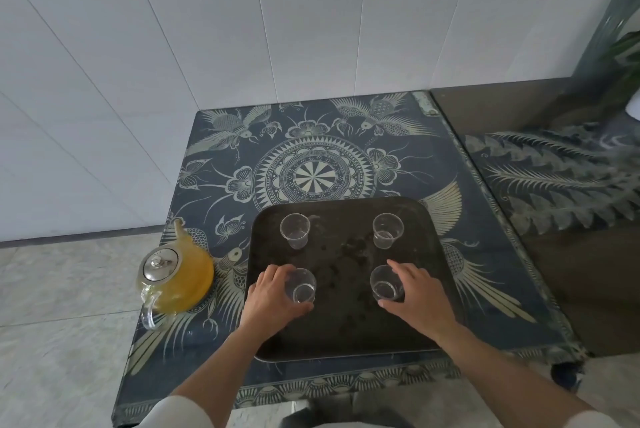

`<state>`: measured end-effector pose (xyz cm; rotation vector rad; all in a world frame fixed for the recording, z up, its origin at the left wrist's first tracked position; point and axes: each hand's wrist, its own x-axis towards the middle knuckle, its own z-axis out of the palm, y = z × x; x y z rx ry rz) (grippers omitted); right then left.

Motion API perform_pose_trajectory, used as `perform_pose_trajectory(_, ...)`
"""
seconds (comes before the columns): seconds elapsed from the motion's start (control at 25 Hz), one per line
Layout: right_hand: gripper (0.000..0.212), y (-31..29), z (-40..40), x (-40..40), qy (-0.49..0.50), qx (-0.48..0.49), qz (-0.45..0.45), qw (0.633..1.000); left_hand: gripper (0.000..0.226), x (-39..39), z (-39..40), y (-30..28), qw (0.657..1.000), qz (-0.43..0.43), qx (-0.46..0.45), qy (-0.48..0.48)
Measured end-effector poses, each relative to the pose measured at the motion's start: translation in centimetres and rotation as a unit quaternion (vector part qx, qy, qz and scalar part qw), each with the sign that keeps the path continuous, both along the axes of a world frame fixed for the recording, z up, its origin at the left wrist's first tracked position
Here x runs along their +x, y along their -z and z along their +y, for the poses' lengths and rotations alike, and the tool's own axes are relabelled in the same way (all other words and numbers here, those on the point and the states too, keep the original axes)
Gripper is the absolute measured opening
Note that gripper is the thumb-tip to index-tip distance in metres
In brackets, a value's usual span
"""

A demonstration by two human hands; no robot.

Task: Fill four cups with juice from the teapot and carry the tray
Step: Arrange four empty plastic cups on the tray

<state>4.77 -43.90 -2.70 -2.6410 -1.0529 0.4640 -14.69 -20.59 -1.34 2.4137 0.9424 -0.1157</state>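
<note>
Table [311, 157], blue patterned cloth: spreads beyond both your hands. Tray [346, 330], dark, square: lies under both hands. Teapot [175, 277], glass, orange juice, steel lid: stands off the tray, just left of your left hand. Left hand [273, 296]: forearm extended, fingers curled round the near-left cup [300, 286]. Right hand [414, 294]: fingers curled round the near-right cup [385, 283]. Far-left cup [294, 231] and far-right cup [387, 231]: empty, upright, beyond your fingertips.

A domestic interior, probably a home or tea room. A low table [311, 164] stands in a corner, covered by a blue batik-style cloth [450, 219] with bird and flower motifs. White panelled walls [207, 29] meet a pale tiled floor [62, 282]. A glass teapot [176, 278] of juice and a serving tray [346, 334] with clear cups [294, 230] indicate household hospitality.
</note>
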Motion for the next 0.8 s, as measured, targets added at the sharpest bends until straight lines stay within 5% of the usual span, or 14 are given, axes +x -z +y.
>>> perform_pose_trajectory(0.8, 0.100, -0.5, -1.8, 0.6, -0.033, 0.038, -0.005, 0.999, 0.103, -0.4, -2.2, 0.9, 1.000, 0.014, 0.002, -0.025)
